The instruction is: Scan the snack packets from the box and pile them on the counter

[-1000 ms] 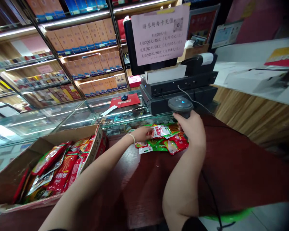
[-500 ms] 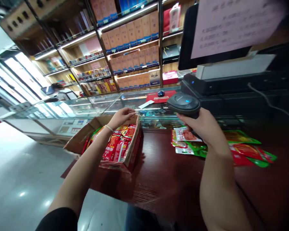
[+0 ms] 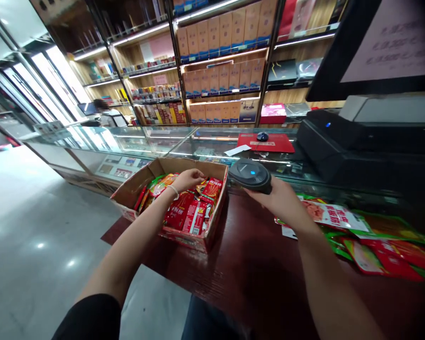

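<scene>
Since approx. 0.5 s ago, L hand (image 3: pixel 188 179) is coming down from near the carton's back rim to the packets (image 3: pixel 180 208) inside; scanner (image 3: pixel 250 174) is now appearing next to the carton's R rear corner, no longer over the loose packs' near end.

L fingers are bending, held close tog.; can't tell if they're pinching or only touching a pkt. R hand (image 3: pixel 278 200) is gripping the scanner by its handle, fingers wrapping round it, blue light showing on top.

Beyond the fingers: pale bracelet (image 3: pixel 173 189) is circling the L wrist, blk sleeve (image 3: pixel 92 316) covering that upper arm. Open carton (image 3: pixel 188 241) is standing on the dark red-brown table (image 3: pixel 248 278), holding mostly red pkts, a few w/ green or yellow. Loose packs (image 3: pixel 340 217), red, green & wht, are lying overlapped on the table's R side, partly behind the R forearm.

Glass counter (image 3: pixel 145 141) is running behind, bearing a red mat (image 3: pixel 283 144) w/ a dark mouse (image 3: pixel 262 136) on it, plus a wht strip (image 3: pixel 237 150) just L. Monitor (image 3: pixel 333 61) w/ pink sheet (image 3: pixel 393 42) is standing at R, above blk equip. (image 3: pixel 329 141). Lit shelves are lining the back wall, holding tan-&-blue boxes (image 3: pixel 230 28). Far L, another person (image 3: pixel 108 115) is showing behind the counter; pale, shiny floor (image 3: pixel 38 274) is reflecting lights.
</scene>
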Motion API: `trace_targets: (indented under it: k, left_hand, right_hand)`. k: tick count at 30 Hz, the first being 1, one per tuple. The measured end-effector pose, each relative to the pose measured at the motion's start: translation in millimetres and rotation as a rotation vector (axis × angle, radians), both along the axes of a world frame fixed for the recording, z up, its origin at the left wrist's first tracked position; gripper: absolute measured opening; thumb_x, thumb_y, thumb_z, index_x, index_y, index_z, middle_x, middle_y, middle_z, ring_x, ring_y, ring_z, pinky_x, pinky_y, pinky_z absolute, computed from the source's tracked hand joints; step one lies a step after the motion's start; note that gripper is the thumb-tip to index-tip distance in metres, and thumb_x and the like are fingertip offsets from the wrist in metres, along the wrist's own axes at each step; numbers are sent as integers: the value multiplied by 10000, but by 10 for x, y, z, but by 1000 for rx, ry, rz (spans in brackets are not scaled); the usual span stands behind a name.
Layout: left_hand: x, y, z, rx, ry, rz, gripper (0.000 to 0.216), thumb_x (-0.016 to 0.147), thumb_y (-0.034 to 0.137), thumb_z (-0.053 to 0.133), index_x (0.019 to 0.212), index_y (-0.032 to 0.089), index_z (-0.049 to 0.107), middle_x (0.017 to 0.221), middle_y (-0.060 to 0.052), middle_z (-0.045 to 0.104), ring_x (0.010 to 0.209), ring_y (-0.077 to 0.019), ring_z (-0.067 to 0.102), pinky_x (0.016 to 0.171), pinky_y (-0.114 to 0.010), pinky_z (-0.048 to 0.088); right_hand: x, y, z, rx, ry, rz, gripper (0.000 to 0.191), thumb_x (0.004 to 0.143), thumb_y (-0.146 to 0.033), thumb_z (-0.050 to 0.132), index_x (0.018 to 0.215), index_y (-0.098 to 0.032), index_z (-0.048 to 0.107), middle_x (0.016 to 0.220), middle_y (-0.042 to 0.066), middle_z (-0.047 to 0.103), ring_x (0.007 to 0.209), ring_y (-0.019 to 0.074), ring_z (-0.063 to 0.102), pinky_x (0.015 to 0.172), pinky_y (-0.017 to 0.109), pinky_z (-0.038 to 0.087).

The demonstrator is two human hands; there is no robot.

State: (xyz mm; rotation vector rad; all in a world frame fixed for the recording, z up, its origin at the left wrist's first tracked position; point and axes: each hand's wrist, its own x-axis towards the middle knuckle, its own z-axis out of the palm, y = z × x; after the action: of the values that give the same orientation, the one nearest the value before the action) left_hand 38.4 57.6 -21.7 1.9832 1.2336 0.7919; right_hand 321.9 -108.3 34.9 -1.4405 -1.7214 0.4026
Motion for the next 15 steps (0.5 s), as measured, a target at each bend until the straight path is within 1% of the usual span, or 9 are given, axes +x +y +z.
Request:
trace_targets:
  k: [3, 5, 7, 9, 11, 13, 14, 15]
  left_hand:
    - [55, -22, -76, 8, 164, -36, 219, 638, 372, 782, 751, 200, 705, 727, -37, 712, 657, -196, 638, 659, -280, 497]
    - [108, -26, -152, 6, 219, -29, 238, 607, 392, 801, 701, 209, 679, 669, -28, 689, 642, -207, 636, 664, -280, 491]
    - [160, -21, -228, 9, 225, 11, 290, 549, 384, 838, 708, 216, 663, 633, -17, 665, 633, -220, 638, 668, -286, 489]
    - [203, -23, -276, -10, 220, 42, 346, 498, 333, 862, 757, 216, 665, 604, -5, 647, 617, -230, 639, 671, -297, 487]
    - [237, -41, -278, -58, 254, 5, 319, 508, 288, 845, 765, 212, 672, 569, 4, 633, 581, -227, 629, 663, -305, 481]
    - [263, -74, -233, -100, 300, -73, 190, 567, 280, 798, 683, 208, 665, 539, 1, 624, 542, -213, 610, 643, -305, 474]
    - [271, -93, -197, -104, 305, -93, 150, 593, 282, 776, 634, 206, 653, 533, -3, 622, 531, -205, 601, 635, -304, 473]
    - [274, -109, -157, -91, 290, -81, 142, 609, 279, 760, 597, 206, 639, 535, -7, 623, 530, -201, 596, 634, -304, 474]
  right_hand:
    - [-4, 19, -20, -33, -15, -7, 375, 812, -424, 674, 1121, -214, 694, 991, 70, 760, 935, 303, 700, 752, 369, 514]
    - [-2, 21, -27, -39, -16, -13, 400, 814, -444, 668, 1137, -210, 694, 946, 74, 762, 916, 307, 704, 743, 373, 517]
    - [-3, 17, -27, -43, -18, -17, 402, 815, -449, 664, 1138, -210, 697, 913, 75, 762, 893, 308, 708, 727, 373, 521]
    - [-8, 8, -18, -39, -20, -19, 391, 811, -434, 667, 1132, -214, 698, 931, 78, 762, 895, 307, 708, 718, 369, 522]
    - [-17, -7, 3, -21, -14, -14, 368, 802, -406, 677, 1118, -219, 701, 975, 75, 761, 917, 303, 705, 731, 365, 521]
    - [-23, -29, 34, 7, 9, -7, 360, 788, -387, 688, 1106, -218, 701, 998, 69, 760, 924, 297, 703, 751, 363, 521]
    - [-20, -44, 50, 16, 24, 0, 359, 786, -387, 688, 1099, -213, 701, 995, 68, 761, 918, 295, 703, 755, 365, 522]
    - [-10, -60, 65, 20, 36, 4, 357, 786, -393, 686, 1090, -206, 701, 989, 70, 762, 913, 295, 703, 754, 366, 525]
